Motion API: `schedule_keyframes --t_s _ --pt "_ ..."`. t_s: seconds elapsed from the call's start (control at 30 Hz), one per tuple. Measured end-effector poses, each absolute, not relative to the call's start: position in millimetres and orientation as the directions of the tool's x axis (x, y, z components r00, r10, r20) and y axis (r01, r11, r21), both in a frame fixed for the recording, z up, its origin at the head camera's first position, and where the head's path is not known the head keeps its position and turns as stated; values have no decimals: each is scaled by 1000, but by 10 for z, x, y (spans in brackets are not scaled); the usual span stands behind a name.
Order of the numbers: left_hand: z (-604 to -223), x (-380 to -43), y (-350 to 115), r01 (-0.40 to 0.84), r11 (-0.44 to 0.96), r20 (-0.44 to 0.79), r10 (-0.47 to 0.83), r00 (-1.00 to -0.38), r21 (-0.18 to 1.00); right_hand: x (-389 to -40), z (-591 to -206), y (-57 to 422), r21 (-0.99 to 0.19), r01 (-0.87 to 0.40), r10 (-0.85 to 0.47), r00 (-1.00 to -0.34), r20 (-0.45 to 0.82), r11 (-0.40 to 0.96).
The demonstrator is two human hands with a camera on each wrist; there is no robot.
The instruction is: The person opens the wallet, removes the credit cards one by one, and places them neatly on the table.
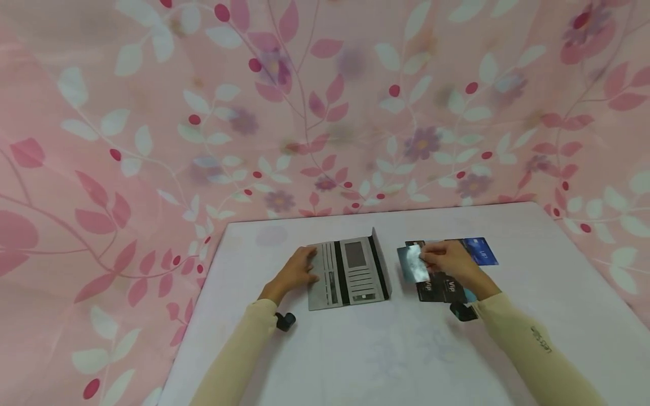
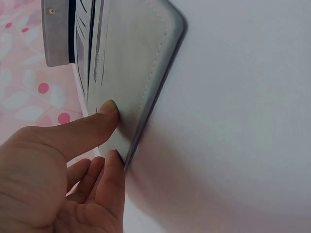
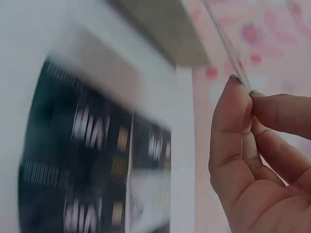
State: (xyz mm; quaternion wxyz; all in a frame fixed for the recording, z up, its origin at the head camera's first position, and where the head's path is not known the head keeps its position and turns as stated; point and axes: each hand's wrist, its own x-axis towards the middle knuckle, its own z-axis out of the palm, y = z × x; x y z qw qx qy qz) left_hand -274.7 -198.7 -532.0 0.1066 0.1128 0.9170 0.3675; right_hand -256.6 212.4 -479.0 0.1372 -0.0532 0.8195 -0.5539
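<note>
A grey wallet (image 1: 356, 270) lies unfolded on the table, its card slots and clear window facing up and its right flap raised. My left hand (image 1: 291, 276) holds the wallet's left edge. In the left wrist view, the thumb presses on the inner face of the wallet (image 2: 131, 53), with a fingertip against the edge. Between thumb and finger, my right hand (image 1: 454, 262) pinches a shiny bluish-grey card (image 1: 413, 265), just right of the wallet. The right wrist view catches this card (image 3: 226, 43) nearly edge-on. Below the right hand lie several black VIP cards (image 1: 431, 290), partly hidden.
A blue VIP card (image 1: 481, 251) lies at the far right of the laid-out cards, with a light blue one (image 1: 470, 295) near the right wrist. The white table (image 1: 345, 355) meets a pink floral cloth (image 1: 325, 124) behind and beside it.
</note>
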Motion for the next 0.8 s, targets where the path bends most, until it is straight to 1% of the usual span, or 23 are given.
schedule_keyframes --t_s 0.13,0.23,0.3,0.47,0.63,0.8 --pt "-5353 -2777 -2007 142 704 -100 291 -951 696 -2543 -4842 2544 -883 83 -170 -969 -180 463" --pt "-5365 -2783 -2005 141 706 -103 291 -951 694 -2530 -4909 2885 -837 122 -110 -971 -212 533" --pt "-5363 -2776 -1997 135 704 -109 290 -951 697 -2512 -4957 3111 -809 165 -76 -965 -251 565" --pt "-5364 -2760 -1994 138 696 -104 294 -950 705 -2421 -5036 3569 -758 231 -47 -945 -325 610" --pt "-5367 -2768 -1991 149 704 -96 296 -950 695 -2351 -5128 3854 -704 274 2 -933 -361 656" --pt "-5357 -2768 -1984 147 712 -99 293 -951 687 -2350 -5236 3915 -657 325 80 -924 -375 680"
